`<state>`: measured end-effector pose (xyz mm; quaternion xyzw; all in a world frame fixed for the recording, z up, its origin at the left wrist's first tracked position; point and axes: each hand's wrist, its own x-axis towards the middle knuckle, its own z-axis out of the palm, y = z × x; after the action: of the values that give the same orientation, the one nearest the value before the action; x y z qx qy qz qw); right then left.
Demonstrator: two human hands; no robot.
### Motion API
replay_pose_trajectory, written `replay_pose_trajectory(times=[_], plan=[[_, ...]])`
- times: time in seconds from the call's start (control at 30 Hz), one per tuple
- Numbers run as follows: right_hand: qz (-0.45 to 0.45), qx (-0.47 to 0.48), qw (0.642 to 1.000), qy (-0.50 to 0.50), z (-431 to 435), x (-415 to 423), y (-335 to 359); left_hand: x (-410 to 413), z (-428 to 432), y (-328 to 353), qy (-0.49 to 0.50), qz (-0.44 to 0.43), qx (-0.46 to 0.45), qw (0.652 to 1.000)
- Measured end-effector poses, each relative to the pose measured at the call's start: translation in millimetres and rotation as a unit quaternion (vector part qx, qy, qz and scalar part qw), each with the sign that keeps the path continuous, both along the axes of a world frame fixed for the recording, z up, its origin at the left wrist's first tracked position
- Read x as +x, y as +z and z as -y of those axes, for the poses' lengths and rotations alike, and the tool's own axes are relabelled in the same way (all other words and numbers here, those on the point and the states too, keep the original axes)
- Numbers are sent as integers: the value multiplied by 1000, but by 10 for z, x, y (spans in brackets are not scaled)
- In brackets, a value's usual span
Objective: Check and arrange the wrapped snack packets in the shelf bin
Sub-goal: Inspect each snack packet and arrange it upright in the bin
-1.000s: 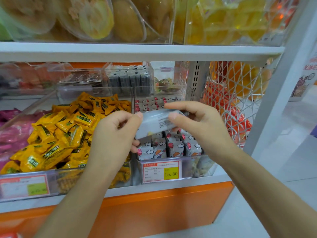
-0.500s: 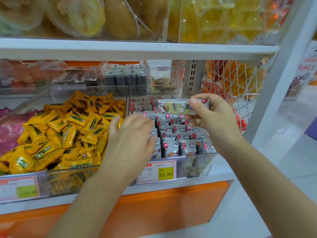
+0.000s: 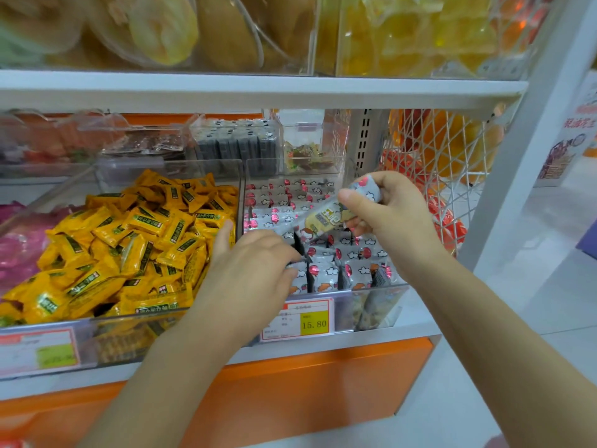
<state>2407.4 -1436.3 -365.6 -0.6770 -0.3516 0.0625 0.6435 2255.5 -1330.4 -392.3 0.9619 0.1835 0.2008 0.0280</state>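
Grey cloud-print snack packet (image 3: 329, 216) is hanging tilted above the shelf bin (image 3: 371, 294), right hand (image 3: 392, 218) pinching it; left hand (image 3: 255, 266), fingers (image 3: 282, 253) straightish, is pressing front-row packets (image 3: 355, 273). Back rows (image 3: 290, 192) looking arranged; reinsertion probably remaining.

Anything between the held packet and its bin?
Only the left hand, resting on the standing packets under the lower end of the packet held by the right hand. Nothing else visible blocks the bin.

Bright, even shop light with soft, faint shadows. Glare streaks the clear bins (image 3: 155, 37) on the top shelf, which are blurred. Wide-angle bending bows the shelf edge (image 3: 258, 92).
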Motion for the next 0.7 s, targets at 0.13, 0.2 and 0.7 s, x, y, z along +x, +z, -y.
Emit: replay_pose_trajectory(times=[0.13, 0.2, 0.7], plan=[[126, -59, 990, 2, -160, -62, 14, -60, 6, -12, -17, 8, -31, 999], [171, -90, 981, 12, -260, -104, 3, -92, 5, -14, -26, 9, -38, 999], [302, -265, 914, 65, -389, -182, -132, -196, -80, 64, -34, 102, 1, 994]])
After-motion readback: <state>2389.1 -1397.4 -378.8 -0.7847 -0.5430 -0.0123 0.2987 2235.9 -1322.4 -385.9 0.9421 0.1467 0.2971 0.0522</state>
